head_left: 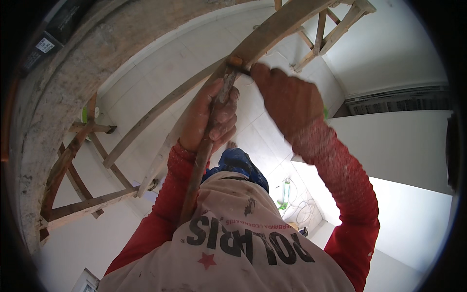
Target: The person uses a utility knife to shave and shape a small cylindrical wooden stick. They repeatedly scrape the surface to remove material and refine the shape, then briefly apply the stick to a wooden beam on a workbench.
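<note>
My left hand (208,114) is wrapped round a long, narrow wooden stick (202,151) that slants up from my chest. Pale, plaster-like smears cover the stick's upper end and my fingers. My right hand (289,97) is closed, a little blurred, on a short dark tool (242,71), mostly hidden in the fist. That tool reaches the top of the stick, beside a small orange-brown piece (235,61); I cannot tell exactly what either is. Just beyond both hands runs a wooden plank (275,27).
A broad, stained board (63,63) curves along the left. Wooden trestle legs (80,165) stand at left, others (335,31) at upper right. Far below lies a pale tiled floor (170,58) with a green-and-clear bottle (285,191) and loose cables (305,209). A white ledge (389,141) juts at right.
</note>
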Demonstrator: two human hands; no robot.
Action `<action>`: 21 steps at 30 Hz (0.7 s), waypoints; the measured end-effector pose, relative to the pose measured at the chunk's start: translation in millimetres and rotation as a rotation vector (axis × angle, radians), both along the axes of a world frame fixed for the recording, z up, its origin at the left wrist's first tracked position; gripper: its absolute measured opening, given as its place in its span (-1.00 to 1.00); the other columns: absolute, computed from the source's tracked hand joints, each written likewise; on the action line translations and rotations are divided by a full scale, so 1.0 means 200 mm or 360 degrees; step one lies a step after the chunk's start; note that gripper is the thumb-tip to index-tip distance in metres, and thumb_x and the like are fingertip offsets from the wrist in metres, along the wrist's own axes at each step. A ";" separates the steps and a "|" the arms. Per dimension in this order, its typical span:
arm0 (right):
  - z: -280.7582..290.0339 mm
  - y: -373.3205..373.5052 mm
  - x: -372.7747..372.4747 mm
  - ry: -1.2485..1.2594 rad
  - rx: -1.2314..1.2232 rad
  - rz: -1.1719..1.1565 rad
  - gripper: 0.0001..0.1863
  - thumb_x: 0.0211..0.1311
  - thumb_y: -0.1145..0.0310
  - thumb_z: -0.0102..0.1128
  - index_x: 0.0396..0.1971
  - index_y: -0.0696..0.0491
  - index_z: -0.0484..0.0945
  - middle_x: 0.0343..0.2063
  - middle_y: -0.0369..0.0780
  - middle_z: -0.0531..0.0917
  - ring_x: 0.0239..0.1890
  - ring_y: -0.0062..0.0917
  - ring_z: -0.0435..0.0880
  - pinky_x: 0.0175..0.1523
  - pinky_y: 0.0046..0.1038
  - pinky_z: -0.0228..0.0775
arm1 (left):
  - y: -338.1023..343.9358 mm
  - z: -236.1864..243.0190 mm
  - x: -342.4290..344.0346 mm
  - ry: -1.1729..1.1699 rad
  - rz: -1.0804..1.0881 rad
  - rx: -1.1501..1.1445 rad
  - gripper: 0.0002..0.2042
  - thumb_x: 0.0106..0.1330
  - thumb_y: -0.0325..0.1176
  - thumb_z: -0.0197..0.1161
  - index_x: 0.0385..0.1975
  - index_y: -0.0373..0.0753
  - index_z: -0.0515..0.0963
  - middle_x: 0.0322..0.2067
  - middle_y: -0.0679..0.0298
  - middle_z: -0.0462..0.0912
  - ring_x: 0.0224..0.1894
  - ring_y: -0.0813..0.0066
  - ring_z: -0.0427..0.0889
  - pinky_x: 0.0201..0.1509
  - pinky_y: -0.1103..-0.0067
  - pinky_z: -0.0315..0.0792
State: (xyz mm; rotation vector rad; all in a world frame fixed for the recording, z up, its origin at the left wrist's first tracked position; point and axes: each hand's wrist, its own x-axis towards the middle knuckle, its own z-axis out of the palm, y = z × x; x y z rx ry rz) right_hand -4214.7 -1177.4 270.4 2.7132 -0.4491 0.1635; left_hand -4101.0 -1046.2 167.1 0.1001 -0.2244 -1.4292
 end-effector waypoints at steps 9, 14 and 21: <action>0.00 0.01 0.02 -0.0200 0.0056 0.0145 -0.81 0.28 0.33 0.16 -0.18 0.04 0.44 -0.59 -0.23 0.62 -0.60 -0.41 0.72 -0.61 -0.39 0.53 | 0.01 0.02 -0.01 -0.0114 0.0050 0.0148 -0.59 0.60 0.00 -0.18 -0.19 -0.22 0.46 -0.70 0.45 0.47 -0.87 0.71 0.35 -0.87 0.72 0.25; -0.05 0.06 -0.02 -0.0035 -0.0012 0.0056 -0.82 0.30 0.32 0.15 -0.19 0.05 0.43 -0.59 -0.23 0.61 -0.61 -0.43 0.71 -0.64 -0.38 0.50 | 0.02 0.04 -0.01 -0.0147 0.0072 0.0198 -0.60 0.60 0.00 -0.18 -0.19 -0.21 0.46 -0.71 0.48 0.44 -0.87 0.73 0.32 -0.87 0.74 0.22; -0.03 0.05 -0.03 -0.0011 0.0020 0.0071 -0.80 0.29 0.30 0.18 -0.18 0.05 0.47 -0.57 -0.25 0.64 -0.62 -0.43 0.71 -0.62 -0.40 0.51 | 0.02 0.04 0.00 -0.0220 0.0074 0.0200 -0.62 0.61 -0.01 -0.19 -0.20 -0.19 0.43 -0.70 0.48 0.45 -0.87 0.74 0.32 -0.86 0.74 0.21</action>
